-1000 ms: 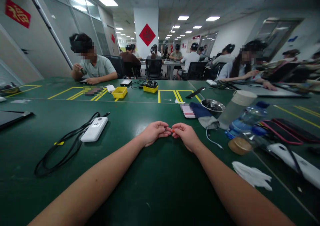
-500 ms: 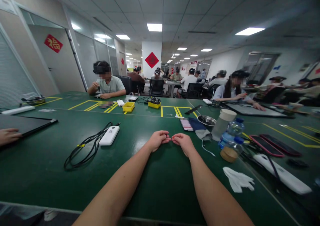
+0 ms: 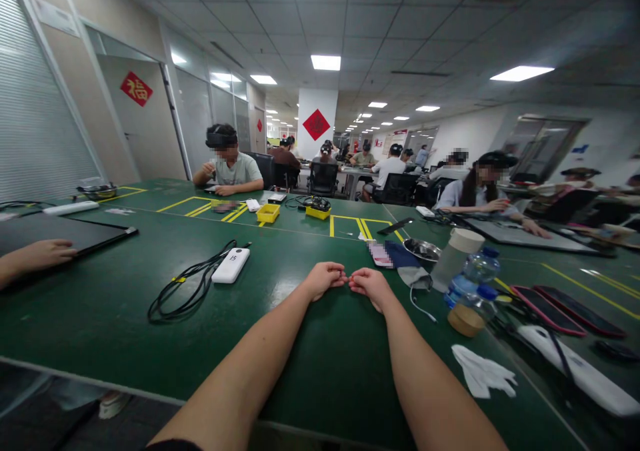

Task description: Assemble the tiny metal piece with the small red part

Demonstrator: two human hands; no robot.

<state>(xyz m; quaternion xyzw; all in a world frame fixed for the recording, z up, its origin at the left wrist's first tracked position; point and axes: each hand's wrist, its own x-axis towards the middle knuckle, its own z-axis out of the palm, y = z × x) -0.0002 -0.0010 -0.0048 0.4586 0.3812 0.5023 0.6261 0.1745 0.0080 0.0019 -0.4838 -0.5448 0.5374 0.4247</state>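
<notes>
Both hands meet over the green table (image 3: pixel 350 351), fingertips almost touching. My left hand (image 3: pixel 326 280) has its fingers pinched together; anything between them is too small or hidden to make out. Facing it, my right hand (image 3: pixel 369 287) is curled in a similar pinch, its contents also hidden. Just beyond the right hand lie a phone (image 3: pixel 380 254) with a blurred screen and a dark blue and grey cloth pouch (image 3: pixel 404 262) with a pale cord. Left of my left hand is a white power bank (image 3: pixel 231 265) marked 15, beside a coiled black cable (image 3: pixel 187 291).
To the right stand a pale tumbler (image 3: pixel 456 258) and two bottles with blue caps (image 3: pixel 473 308). A white glove (image 3: pixel 484 371) and a long white device (image 3: pixel 575 368) lie nearer. Yellow trays (image 3: pixel 269 213), a metal bowl (image 3: pixel 421 248) and co-workers are farther back.
The view has turned slightly left, so the surroundings sit farther right in the picture. My hands stay close together with fingers pinched. A co-worker's hand at far left shows more.
</notes>
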